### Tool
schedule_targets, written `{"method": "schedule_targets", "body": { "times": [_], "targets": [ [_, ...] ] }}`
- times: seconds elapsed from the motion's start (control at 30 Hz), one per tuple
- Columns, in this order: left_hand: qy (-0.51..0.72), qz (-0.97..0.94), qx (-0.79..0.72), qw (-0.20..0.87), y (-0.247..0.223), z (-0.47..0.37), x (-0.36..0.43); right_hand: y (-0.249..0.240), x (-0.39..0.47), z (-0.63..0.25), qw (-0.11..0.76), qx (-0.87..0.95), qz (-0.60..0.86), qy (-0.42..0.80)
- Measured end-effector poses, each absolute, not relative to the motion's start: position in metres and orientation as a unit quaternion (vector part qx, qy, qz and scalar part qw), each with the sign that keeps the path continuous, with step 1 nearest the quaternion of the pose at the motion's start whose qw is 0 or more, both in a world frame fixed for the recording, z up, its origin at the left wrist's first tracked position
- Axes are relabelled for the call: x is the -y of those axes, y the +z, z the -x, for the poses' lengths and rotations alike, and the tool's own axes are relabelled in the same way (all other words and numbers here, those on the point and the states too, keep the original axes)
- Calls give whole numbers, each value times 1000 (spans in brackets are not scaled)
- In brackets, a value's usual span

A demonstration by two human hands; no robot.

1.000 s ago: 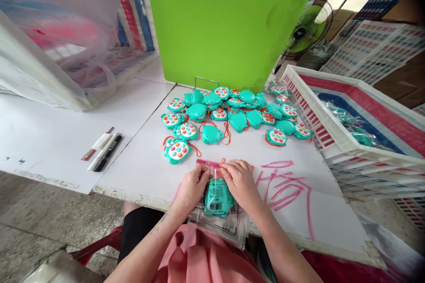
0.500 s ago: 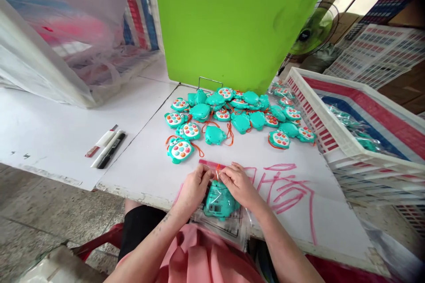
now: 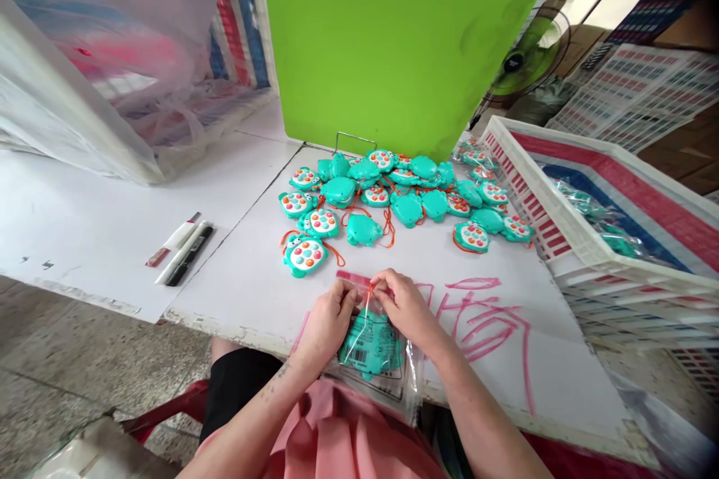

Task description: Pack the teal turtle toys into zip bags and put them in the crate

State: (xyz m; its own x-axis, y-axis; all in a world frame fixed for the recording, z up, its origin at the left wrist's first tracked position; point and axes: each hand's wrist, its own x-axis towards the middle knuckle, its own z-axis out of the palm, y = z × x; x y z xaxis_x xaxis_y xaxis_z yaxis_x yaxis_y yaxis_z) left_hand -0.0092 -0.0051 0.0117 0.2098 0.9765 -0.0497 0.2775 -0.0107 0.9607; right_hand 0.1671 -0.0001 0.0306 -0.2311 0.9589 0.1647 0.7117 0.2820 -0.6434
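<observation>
1 upright lime-green board [image 3: 393, 45] stands far, 1 white plastic basket [image 3: 629, 277] right, 3 slim pen-like items [image 3: 183, 251] left on the white tabletop [image 3: 252, 262]. Over 20 loose turquoise animal-shaped toys [image 3: 407, 208] lie between. At the near edge, left hand [image 3: 330, 318] and right hand [image 3: 409, 308] pinch 1 clear printed plastic bag [image 3: 389, 387], 1 turquoise toy [image 3: 376, 344] inside.

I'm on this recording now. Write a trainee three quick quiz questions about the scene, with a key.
1. True or false: the toy by the left hand and right hand shows through a clear bag.
2. Fill the gap: the white crate is to the ____ of the toy pile, as the wearer sees it.
3. What stands directly behind the toy pile? A) the pens B) the white crate C) the green board

Key: 1. True. 2. Right. 3. C.
</observation>
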Motion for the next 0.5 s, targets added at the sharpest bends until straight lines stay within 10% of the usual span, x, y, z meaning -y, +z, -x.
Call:
{"method": "schedule_targets", "body": {
  "times": [0.5],
  "targets": [
    [361, -589, -514, 508, 7, 10, 4, 22, -10, -164, 197, 793, 563, 126]
  ]
}}
